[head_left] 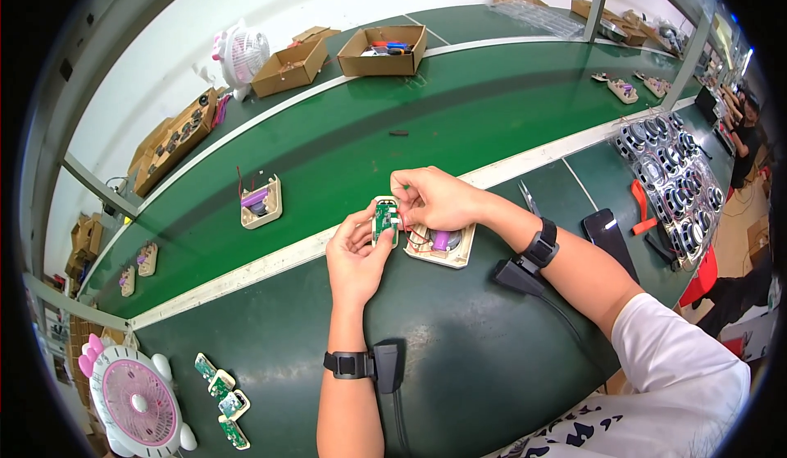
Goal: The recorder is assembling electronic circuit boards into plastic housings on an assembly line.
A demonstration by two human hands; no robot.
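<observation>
My left hand is closed on a small green circuit board in a cream frame, held upright between thumb and fingers. My right hand pinches at the board's right edge, where thin red wires run; its fingertips hide what exactly they grip. Just below the right hand lies a cream plastic housing with a purple cylindrical battery and a dark round speaker inside. Red and black wires loop between the housing and the board.
A similar housing sits on the green belt. Several circuit boards lie by a pink-and-white fan. To the right are tweezers, a phone, an orange-handled tool and a tray of speakers. Cardboard boxes stand behind; a person is far right.
</observation>
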